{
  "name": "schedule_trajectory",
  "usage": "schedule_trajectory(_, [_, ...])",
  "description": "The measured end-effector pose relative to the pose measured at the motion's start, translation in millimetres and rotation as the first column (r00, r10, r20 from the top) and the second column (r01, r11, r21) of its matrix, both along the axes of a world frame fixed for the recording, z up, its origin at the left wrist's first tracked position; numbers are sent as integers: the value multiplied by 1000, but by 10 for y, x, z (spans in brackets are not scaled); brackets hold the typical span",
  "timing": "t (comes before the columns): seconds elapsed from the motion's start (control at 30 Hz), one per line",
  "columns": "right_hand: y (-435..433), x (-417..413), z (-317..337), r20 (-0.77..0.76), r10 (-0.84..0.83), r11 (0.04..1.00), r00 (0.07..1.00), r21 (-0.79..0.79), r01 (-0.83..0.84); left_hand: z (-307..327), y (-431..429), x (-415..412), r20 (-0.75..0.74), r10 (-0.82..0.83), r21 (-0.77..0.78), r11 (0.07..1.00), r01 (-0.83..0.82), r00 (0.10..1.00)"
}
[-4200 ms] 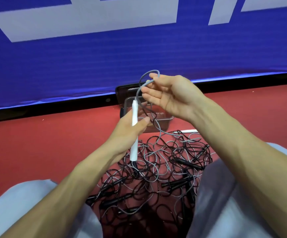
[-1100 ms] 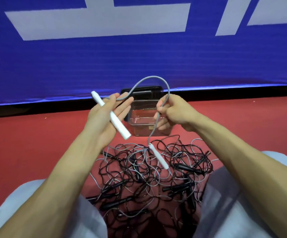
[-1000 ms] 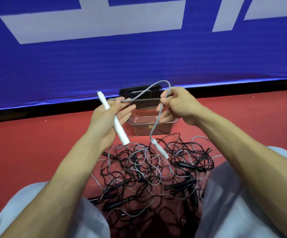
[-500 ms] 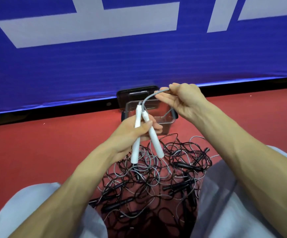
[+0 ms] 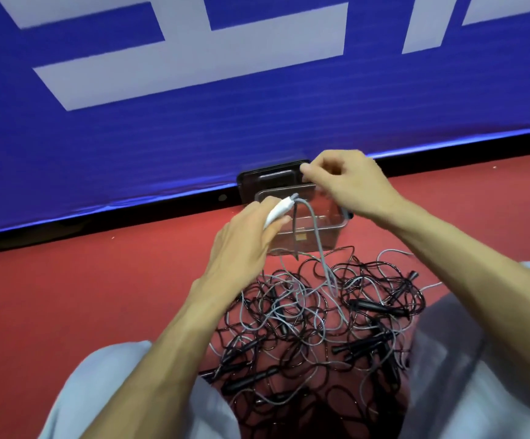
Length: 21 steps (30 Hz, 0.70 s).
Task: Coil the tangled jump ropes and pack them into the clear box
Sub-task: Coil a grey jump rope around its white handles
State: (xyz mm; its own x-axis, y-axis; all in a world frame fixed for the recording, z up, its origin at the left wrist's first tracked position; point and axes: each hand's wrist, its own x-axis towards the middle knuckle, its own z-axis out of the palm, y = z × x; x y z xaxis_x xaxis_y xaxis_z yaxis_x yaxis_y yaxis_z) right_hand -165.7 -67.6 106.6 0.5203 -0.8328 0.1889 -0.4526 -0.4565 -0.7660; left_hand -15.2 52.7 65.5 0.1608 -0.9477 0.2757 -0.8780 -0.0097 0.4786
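Head view, above the clear box (image 5: 336,231): my left hand (image 5: 244,245) gripped the white handle (image 5: 278,211), right hand (image 5: 349,185) curled, hold unclear; I feared the dangling cord (image 5: 319,248) snagging the tangle (image 5: 320,321).

Sports hall: red court floor (image 5: 67,296), blue barrier banner (image 5: 194,137) (white lettering).

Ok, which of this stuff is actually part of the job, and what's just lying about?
In the job:
grey rope with white handles, gripped by the left hand
clear box
tangled rope pile on the floor

Just lying about:
dark lid-like piece behind the box
blue banner
red floor
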Motion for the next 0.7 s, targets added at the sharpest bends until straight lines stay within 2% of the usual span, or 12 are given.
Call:
schedule_trajectory(0.1, [62, 50, -92, -106, 217, 975, 970, 80, -209, 18, 5, -33, -6, -2, -47, 999, 2, 1000])
schedule_trajectory(0.23, [62, 38, -66, -60, 249, 967, 967, 75, -245, 23, 8, 6, 34, 35, -67, 997, -33, 999])
schedule_trajectory(0.5, [148, 83, -17, 147, 298, 903, 943, 278, -328, 2, 16, -22, 24, 3, 5, 1000, -3, 1000])
schedule_trajectory(0.6, [149, 89, -10, 213, 297, 875, 931, 330, -355, 4, -12, -64, -104, 27, 57, 998, -21, 994])
schedule_trajectory(0.7, [167, 118, 8, 302, 254, 873, 919, 337, -352, 63, -51, -128, -301, 40, 46, 999, -27, 953])
